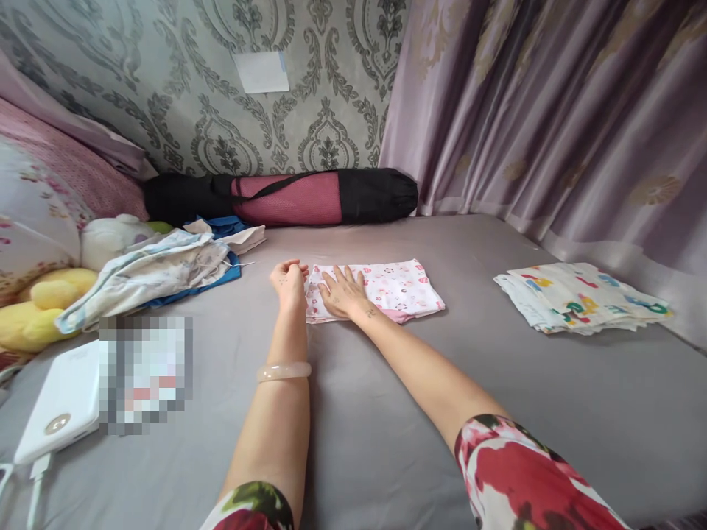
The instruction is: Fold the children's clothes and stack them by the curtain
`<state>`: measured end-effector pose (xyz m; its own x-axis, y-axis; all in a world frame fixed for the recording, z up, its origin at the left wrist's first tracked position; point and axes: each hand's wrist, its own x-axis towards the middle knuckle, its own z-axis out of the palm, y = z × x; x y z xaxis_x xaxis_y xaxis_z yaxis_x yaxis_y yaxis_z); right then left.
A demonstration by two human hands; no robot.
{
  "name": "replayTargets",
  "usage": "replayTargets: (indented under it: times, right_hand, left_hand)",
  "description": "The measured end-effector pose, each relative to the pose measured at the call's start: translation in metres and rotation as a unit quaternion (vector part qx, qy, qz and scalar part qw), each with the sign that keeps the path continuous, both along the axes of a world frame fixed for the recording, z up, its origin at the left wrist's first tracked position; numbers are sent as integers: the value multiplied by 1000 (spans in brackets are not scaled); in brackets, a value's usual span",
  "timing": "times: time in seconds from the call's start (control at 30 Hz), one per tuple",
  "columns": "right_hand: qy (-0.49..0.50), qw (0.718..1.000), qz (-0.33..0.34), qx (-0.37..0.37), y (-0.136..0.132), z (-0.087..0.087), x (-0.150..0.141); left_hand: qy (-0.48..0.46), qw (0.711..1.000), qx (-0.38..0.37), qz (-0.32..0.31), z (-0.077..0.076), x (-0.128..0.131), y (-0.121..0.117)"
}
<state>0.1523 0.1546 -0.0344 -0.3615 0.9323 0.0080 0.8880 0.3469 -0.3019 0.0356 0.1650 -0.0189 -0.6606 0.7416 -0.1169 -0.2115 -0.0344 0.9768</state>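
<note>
A folded white cloth (pixel 406 287) with small pink and red prints lies flat on the grey bed sheet, in the middle of the head view. My right hand (pixel 343 293) rests palm down on its left half, fingers spread. At the cloth's left edge is my left hand (pixel 290 281), its fingers curled in and closed on the edge; the fingertips are partly hidden. A pale bangle (pixel 284 371) circles my left wrist.
Right of me sits a folded stack of colourfully printed cloths (pixel 585 298). On the left are loose clothes (pixel 171 261), a yellow plush toy (pixel 49 302) and a white power bank (pixel 63 394) with a cable. A long black-and-pink bag (pixel 287 197) lies along the wall.
</note>
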Motion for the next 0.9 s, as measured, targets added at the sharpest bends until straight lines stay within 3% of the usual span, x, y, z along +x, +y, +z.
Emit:
replayTargets:
  times: [0.37,0.57,0.73,0.9]
  right_hand:
    - [16,1000,2,-9,2,-1,1]
    - [17,999,-24,12,3,3,21]
    - [-10,999,-30,-8,4,-1,36]
    - [53,998,7,-27,7,6,55]
  left_hand:
    - [27,1000,-7,-12,-2,2,0]
    - [61,998,-14,-29,-7,4,2]
    - [238,968,-65,-55,-11,8,0]
    - [372,919,-121,-53,-7,8,-9]
